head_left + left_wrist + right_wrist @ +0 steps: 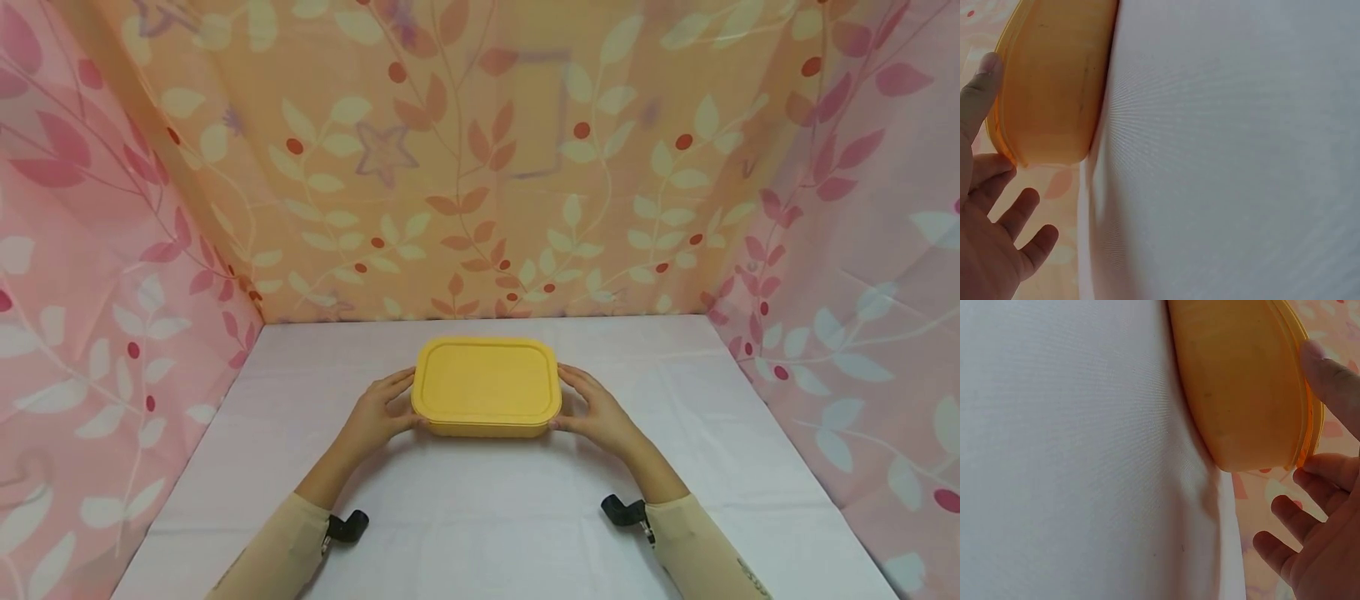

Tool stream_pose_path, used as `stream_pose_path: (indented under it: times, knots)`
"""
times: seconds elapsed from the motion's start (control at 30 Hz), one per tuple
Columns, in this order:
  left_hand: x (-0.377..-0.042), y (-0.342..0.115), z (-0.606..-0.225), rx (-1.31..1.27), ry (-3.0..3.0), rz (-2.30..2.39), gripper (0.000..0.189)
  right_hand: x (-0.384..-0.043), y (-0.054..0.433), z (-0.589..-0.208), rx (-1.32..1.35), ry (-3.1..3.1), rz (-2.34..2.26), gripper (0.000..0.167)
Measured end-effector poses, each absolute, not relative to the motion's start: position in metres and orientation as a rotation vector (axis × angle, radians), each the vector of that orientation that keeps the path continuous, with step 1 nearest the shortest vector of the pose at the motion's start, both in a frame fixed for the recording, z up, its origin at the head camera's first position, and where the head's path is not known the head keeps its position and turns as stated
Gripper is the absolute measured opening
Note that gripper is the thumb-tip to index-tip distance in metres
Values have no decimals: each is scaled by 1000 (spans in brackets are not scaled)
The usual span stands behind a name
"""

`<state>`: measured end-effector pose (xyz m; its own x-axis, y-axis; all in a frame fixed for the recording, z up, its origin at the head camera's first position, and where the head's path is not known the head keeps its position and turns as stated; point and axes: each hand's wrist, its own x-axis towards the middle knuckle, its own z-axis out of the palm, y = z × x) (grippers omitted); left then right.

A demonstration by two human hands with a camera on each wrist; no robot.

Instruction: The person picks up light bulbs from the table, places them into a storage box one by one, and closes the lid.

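A yellow rectangular lunch box (487, 430) with rounded corners rests on the white cloth, its flat yellow lid (487, 381) on top. My left hand (380, 412) grips it from the left, thumb at the front corner and fingers along the far side. On the opposite end my right hand (596, 412) holds it in the same way. Both wrist views show the thumb and forefinger at the lid's rim, while the other fingers stay off the box wall (1060, 81). What the box contains is hidden.
White cloth (480, 525) covers the table. An orange leaf-patterned curtain (480, 167) hangs behind it, with pink patterned curtains (97, 333) at either side. A black wrist camera (348, 527) sits by the left sleeve, and another black camera (622, 511) by the right.
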<state>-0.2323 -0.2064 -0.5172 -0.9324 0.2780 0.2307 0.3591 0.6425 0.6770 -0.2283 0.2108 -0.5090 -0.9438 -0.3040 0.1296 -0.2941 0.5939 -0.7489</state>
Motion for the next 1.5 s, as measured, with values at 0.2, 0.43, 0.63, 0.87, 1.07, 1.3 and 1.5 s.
stream_pose_path:
  times: [0.2,0.43,0.63,0.87,1.07,1.3,1.5]
  knots:
    - [-230,-207,-515,-577,-2770,-1130,90,-229,211,-509,-514,2793,-1265,103]
    - [-229,-206,-514,-577,-2774,-1122,90,-230,211,-507,-526,2780,-1259,102]
    - [-229,-204,-512,-532,-2803,-1134,91,-235,214,-504,-551,2757,-1232,102]
    - [-230,-203,-511,-487,-2817,-1161,91,-241,218,-500,-570,2744,-1237,103]
    - [-230,-202,-512,-477,-2827,-1169,92,-243,219,-505,-582,2712,-1295,101]
    - [-228,-202,-516,-500,-2792,-1202,91,-242,218,-506,-600,2730,-1296,101]
    - [-222,-207,-525,-544,-2841,-1178,75,-232,219,-508,-578,2771,-1180,100]
